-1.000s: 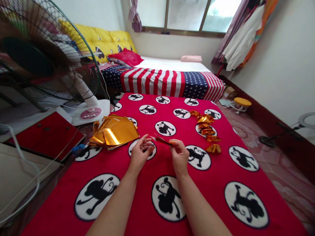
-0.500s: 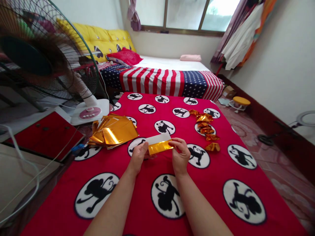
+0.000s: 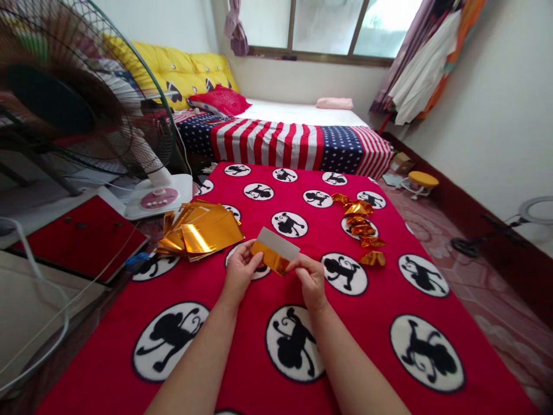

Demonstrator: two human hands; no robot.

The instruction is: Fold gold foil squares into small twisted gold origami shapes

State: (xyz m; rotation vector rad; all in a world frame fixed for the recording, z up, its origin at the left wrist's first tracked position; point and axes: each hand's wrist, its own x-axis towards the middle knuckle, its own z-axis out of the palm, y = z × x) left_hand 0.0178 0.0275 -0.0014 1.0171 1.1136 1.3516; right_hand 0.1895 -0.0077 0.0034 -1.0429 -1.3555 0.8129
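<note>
A partly folded sheet of gold foil paper (image 3: 268,259) is held above the red cloth, its near part shiny gold and its far part pale grey-white. My left hand (image 3: 242,268) pinches its left end, thumb on top. At the right end, my right hand (image 3: 309,276) grips a corner between thumb and fingers. Left of my hands lies a fanned pile of flat gold foil sheets (image 3: 211,230). Over on the right, several folded gold foil pieces (image 3: 359,225) form a loose row on the cloth.
The red cloth (image 3: 345,340) with monkey prints covers the surface before me. A fan (image 3: 158,190) stands at the left, beside a red panel (image 3: 82,236). Beyond is a bed with a striped, starred cover (image 3: 276,141). A yellow-topped stool (image 3: 423,178) stands on the floor at right.
The foil sheet has turned so its right end dips toward me, and more of its pale part shows. My right hand has shifted slightly left and nearer to me.
</note>
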